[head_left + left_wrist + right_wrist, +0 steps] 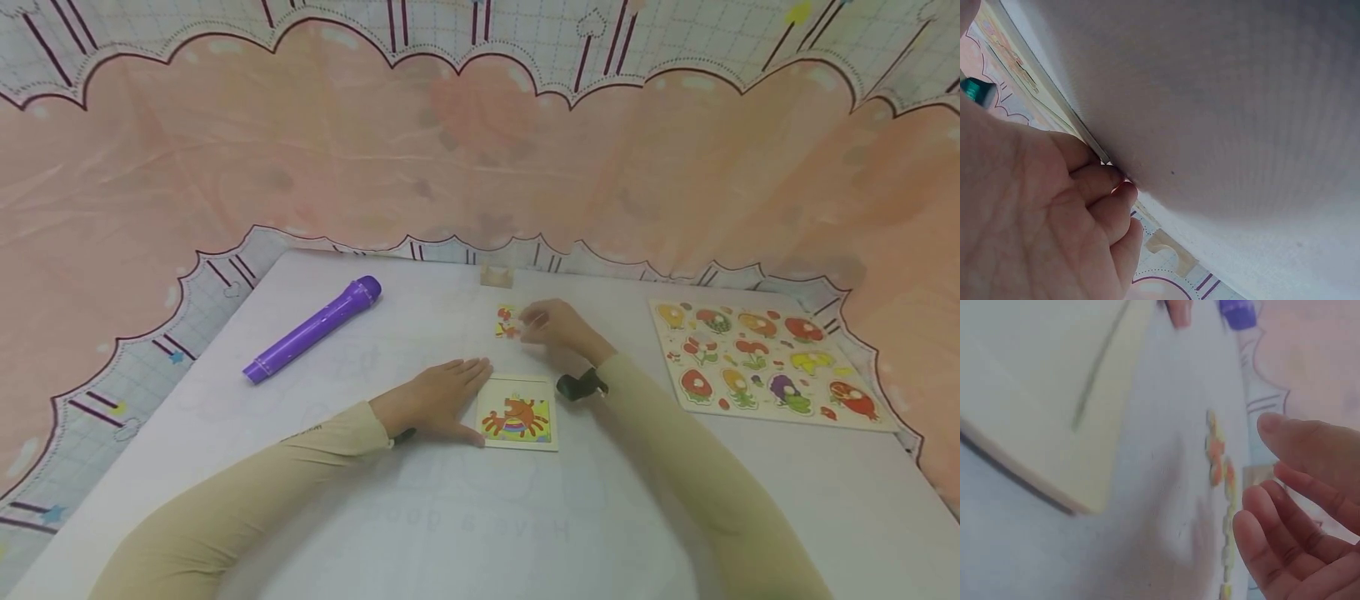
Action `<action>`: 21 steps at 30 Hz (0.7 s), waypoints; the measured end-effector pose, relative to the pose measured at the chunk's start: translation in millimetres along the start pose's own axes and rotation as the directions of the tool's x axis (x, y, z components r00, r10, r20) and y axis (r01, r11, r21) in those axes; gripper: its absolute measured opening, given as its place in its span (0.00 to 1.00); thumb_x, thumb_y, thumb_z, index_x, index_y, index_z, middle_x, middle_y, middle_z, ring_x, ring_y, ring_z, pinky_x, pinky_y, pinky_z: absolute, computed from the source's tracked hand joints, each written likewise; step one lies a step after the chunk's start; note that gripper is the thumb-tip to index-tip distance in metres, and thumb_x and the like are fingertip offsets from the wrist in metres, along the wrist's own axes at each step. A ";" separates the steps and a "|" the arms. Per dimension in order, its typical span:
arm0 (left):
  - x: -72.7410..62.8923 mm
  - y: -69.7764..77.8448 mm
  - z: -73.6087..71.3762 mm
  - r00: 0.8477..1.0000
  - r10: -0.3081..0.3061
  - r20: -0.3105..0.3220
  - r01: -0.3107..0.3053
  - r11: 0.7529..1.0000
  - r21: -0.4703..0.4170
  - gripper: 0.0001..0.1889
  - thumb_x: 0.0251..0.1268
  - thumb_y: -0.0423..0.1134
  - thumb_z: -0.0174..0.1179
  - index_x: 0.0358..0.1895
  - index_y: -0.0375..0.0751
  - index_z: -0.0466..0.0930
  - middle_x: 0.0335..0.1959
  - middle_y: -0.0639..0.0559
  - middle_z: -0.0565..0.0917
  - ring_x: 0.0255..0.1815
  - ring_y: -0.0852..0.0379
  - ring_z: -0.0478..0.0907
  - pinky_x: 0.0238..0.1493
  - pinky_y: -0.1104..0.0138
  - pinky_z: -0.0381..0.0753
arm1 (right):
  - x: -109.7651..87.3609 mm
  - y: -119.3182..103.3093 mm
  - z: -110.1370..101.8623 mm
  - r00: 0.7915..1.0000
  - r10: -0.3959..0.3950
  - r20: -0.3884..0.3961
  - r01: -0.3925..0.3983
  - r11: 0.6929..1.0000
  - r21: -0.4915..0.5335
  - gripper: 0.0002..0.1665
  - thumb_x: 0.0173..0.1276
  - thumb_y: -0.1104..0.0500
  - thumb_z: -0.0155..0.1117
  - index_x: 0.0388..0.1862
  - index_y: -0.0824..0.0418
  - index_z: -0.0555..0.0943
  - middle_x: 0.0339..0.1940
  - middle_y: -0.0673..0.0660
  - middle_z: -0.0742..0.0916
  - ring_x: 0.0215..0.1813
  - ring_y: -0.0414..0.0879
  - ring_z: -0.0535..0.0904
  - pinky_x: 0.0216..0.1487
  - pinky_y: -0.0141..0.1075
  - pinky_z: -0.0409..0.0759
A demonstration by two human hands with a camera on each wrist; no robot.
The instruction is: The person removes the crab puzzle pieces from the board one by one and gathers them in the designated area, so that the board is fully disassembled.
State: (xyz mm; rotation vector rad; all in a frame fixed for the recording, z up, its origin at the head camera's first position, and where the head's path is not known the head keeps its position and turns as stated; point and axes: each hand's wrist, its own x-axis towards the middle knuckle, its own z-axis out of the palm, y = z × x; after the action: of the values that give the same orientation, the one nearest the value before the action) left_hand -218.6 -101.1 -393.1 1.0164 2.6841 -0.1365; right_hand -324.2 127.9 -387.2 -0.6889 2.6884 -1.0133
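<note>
Left hand (441, 402): fingers outstretched, touching left side of puzzle (517, 419)
Right hand (557, 323): fingers loosely bent, thumb parted
Pieces (507, 322): just left of right hand, toward bench (450, 562) far edge

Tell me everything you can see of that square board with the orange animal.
The square board has a pale, wooden-looking border around an orange, crab-like animal with a rainbow belly. A line runs near its far edge. It lies flat on the white table, the left hand touching its left side.

White table (465, 492): purple microphone (311, 332), framed puzzle (517, 417), loose pieces (507, 322), fruit board (720, 367).
</note>
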 end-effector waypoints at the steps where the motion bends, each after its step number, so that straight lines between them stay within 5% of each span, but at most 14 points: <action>1: 0.0 -0.1 0.3 1.000 0.000 -0.002 0.000 1.000 -0.002 0.58 0.50 0.76 0.50 0.75 0.37 0.44 0.77 0.44 0.48 0.77 0.51 0.47 0.77 0.60 0.49 | -5.0 -2.3 -0.6 1.000 -0.016 0.000 0.016 1.000 0.005 0.22 0.57 0.60 0.70 0.50 0.68 0.79 0.48 0.64 0.84 0.49 0.55 0.81 0.54 0.44 0.80; 8: -0.7 -0.6 0.6 1.000 0.015 -0.024 -0.015 1.000 -0.005 0.58 0.51 0.76 0.50 0.74 0.36 0.44 0.76 0.43 0.48 0.77 0.50 0.47 0.77 0.59 0.49 | -39.9 -10.6 5.7 0.992 -0.126 0.027 0.126 0.992 0.014 0.19 0.56 0.62 0.70 0.47 0.68 0.80 0.42 0.62 0.86 0.44 0.51 0.82 0.49 0.40 0.83; 21: -0.9 -0.2 0.8 0.999 0.024 -0.027 -0.025 1.000 -0.008 0.57 0.52 0.74 0.51 0.74 0.35 0.45 0.76 0.42 0.49 0.77 0.49 0.48 0.77 0.59 0.50 | -84.6 -20.4 31.8 0.982 -0.034 0.186 0.052 0.995 -0.091 0.23 0.55 0.54 0.72 0.49 0.60 0.80 0.48 0.54 0.85 0.52 0.48 0.79 0.59 0.44 0.77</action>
State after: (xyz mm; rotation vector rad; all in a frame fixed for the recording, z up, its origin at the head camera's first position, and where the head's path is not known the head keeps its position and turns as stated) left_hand -217.9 -102.0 -393.6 1.0559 2.6931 -0.1081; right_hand -232.5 137.1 -396.5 -0.8194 2.5837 -0.7916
